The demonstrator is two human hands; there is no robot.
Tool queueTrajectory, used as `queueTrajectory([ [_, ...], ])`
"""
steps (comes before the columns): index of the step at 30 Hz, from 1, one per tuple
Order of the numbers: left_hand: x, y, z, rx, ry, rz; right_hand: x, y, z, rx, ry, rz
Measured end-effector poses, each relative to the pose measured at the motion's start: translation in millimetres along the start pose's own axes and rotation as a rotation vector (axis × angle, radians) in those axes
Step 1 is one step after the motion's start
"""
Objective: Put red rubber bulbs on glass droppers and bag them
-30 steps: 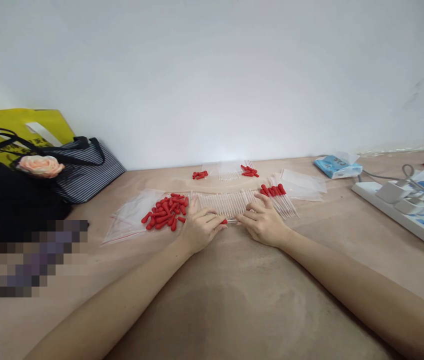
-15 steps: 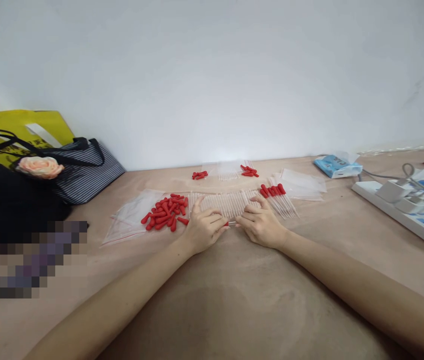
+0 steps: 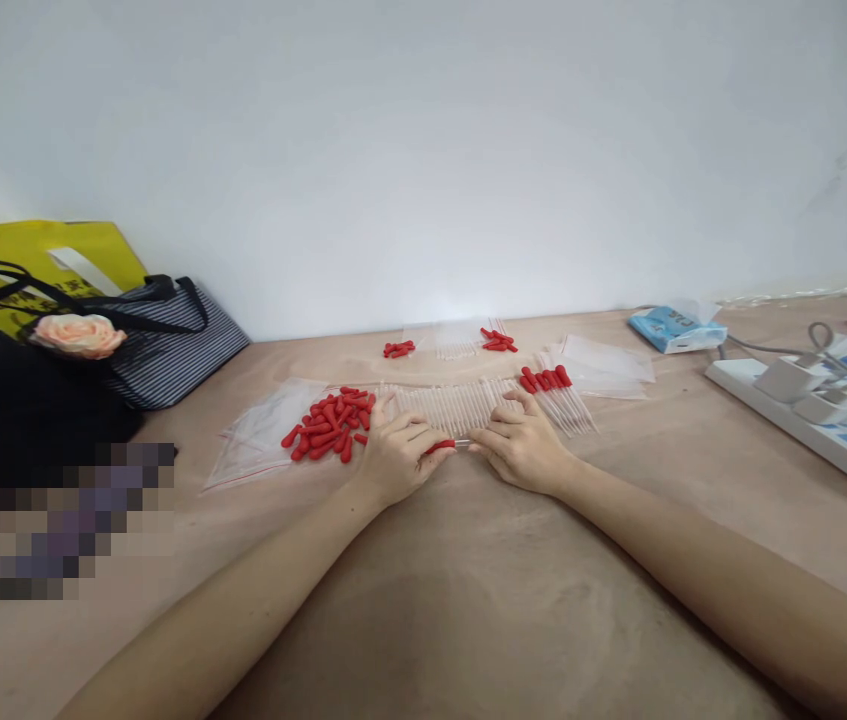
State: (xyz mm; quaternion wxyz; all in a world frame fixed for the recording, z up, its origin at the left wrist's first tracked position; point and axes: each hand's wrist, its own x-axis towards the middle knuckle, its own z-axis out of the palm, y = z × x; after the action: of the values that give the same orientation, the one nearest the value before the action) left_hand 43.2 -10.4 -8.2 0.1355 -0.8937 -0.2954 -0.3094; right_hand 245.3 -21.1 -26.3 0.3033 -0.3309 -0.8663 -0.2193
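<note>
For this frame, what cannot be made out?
Head view only:
- Where the red cap meets the clear tube: too small, covered by the left hand and right hand.
- Object at the table's left: pixelated block.
- Power strip: cut off by the right edge.
- Print on the blue packet: too small.

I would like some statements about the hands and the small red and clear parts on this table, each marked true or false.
1. The left hand pinches a small red rubber cap. True.
2. The pile of loose red caps lies right of the right hand. False: it lies left of the left hand.
3. A row of clear plastic tubes lies just beyond both hands. True.
4. The white power strip sits at the table's left edge. False: it is at the right.
</note>
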Motion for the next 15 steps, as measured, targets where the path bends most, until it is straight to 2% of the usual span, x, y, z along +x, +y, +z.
queueTrajectory([
  [5,-0.7,0.4,1.3,-0.009,0.006,-0.007,4.5,-3.6,-6.2,-0.041,-0.041,-0.002],
  [8,-1.3,-1.9,1.9,-0.002,0.024,-0.065,7.2,2.2,-10.6,-0.080,-0.115,0.032],
  [10,-1.8,-4.2,2.6,0.023,0.032,-0.137,6.8,13.1,-12.4,-0.094,-0.150,0.216],
  [13,-2.9,-7.3,4.7,0.044,0.004,-0.220,2.2,36.4,-13.8,-0.111,-0.200,0.688],
  [15,-3.5,-8.5,6.2,0.043,-0.017,-0.234,-2.3,51.2,-14.8,-0.111,-0.270,0.924],
])
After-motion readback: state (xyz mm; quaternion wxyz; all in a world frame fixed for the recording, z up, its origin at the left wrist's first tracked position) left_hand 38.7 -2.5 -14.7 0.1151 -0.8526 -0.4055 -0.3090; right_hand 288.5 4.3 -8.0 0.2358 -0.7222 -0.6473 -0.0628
